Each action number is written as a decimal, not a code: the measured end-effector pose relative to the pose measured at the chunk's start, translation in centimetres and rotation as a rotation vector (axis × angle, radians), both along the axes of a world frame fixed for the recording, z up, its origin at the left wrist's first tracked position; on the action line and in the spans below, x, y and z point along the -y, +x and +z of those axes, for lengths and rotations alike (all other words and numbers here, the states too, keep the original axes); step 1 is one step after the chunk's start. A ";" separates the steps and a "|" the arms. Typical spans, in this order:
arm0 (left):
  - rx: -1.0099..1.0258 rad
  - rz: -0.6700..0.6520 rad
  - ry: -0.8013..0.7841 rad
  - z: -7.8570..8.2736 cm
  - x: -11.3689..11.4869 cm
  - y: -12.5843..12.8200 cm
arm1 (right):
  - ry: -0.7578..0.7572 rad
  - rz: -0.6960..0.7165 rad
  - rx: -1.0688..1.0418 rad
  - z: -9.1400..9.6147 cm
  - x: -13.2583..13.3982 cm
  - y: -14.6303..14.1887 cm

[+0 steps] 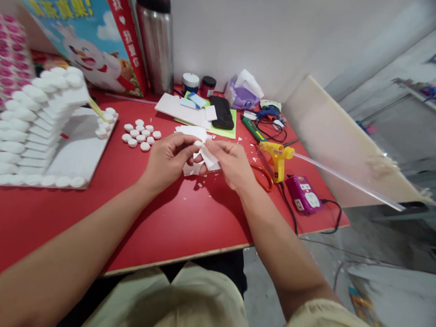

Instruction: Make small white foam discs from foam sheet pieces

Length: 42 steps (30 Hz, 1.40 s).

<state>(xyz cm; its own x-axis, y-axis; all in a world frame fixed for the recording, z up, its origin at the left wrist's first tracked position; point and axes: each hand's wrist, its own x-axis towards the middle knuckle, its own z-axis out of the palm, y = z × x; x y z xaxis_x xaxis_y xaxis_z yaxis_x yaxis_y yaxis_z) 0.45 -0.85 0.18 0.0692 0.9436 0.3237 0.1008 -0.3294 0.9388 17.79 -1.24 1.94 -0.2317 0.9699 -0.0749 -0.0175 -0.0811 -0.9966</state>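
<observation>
Both my hands meet over the middle of the red table (170,222). My left hand (168,160) and my right hand (232,164) are closed in a pinch on a small white foam piece (205,157), held just above the tabletop. White foam scraps (191,170) lie under the hands, and more white sheet pieces (193,132) lie just behind them. A cluster of small white foam discs (140,135) sits to the left of my left hand.
A white stepped foam model (41,126) edged with discs stands at left. A yellow glue gun (277,156) with a long clear stick, orange scissors (264,176) and a purple power strip (305,194) lie at right. A steel flask (156,41), jars and a green mat (226,131) stand behind.
</observation>
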 end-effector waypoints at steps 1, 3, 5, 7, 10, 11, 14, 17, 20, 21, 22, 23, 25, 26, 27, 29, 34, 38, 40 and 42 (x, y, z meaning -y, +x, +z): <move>0.006 -0.017 0.007 -0.1 -0.2 -0.2 | -0.117 0.038 -0.071 0.3 -0.2 0.1; 0.007 -0.055 -0.010 0.0 -0.4 -0.4 | -0.310 0.100 -0.172 0.7 -0.5 0.4; 0.008 -0.081 -0.038 0.1 -0.4 -0.6 | -0.412 0.139 -0.253 0.9 -0.6 0.6; 0.014 -0.090 -0.060 0.4 -0.3 -0.5 | -0.427 0.156 -0.319 0.9 -0.6 0.6; 0.039 -0.084 -0.087 0.7 -0.2 -0.4 | -0.380 0.173 -0.345 0.8 -0.4 0.6; 0.050 -0.077 -0.099 0.7 -0.2 -0.4 | -0.357 0.176 -0.334 0.8 -0.3 0.5; 0.075 -0.059 -0.139 0.7 -0.2 -0.3 | -0.262 0.165 -0.260 0.7 0.0 0.4; 0.102 -0.050 -0.168 0.5 -0.3 -0.3 | -0.117 0.149 -0.168 0.4 0.1 0.3; 0.130 -0.044 -0.181 0.2 -0.4 -0.4 | 0.074 0.129 -0.028 -0.1 0.0 0.3; 0.136 -0.043 -0.184 0.2 -0.4 -0.4 | 0.142 0.108 0.043 -0.2 -0.1 0.3; 0.140 -0.042 -0.184 0.1 -0.4 -0.4 | 0.207 0.078 0.126 -0.4 -0.1 0.3; 0.144 -0.041 -0.184 0.1 -0.4 -0.4 | 0.267 0.036 0.213 -0.5 -0.1 0.3; 0.153 -0.038 -0.187 0.1 -0.4 -0.3 | 0.359 -0.060 0.372 -0.6 0.0 0.3; 0.159 -0.034 -0.193 0.1 -0.3 -0.3 | 0.397 -0.103 0.437 -0.6 0.0 0.3; 0.163 -0.029 -0.199 0.2 -0.3 -0.2 | 0.431 -0.136 0.492 -0.6 0.1 0.3; 0.165 -0.017 -0.212 0.3 -0.1 0.0 | 0.499 -0.177 0.575 -0.5 0.4 0.2; 0.169 0.017 -0.201 0.4 0.3 0.7 | 0.584 -0.255 0.635 -0.6 1.0 -0.5; 0.181 0.065 -0.158 0.4 0.7 1.0 | 0.613 -0.248 0.647 -0.6 1.3 -0.8; 0.185 0.064 -0.148 0.4 0.8 1.0 | 0.637 -0.220 0.637 -0.5 1.3 -0.7; 0.198 0.065 -0.138 0.5 0.8 0.9 | 0.643 -0.176 0.605 -0.4 1.2 -0.5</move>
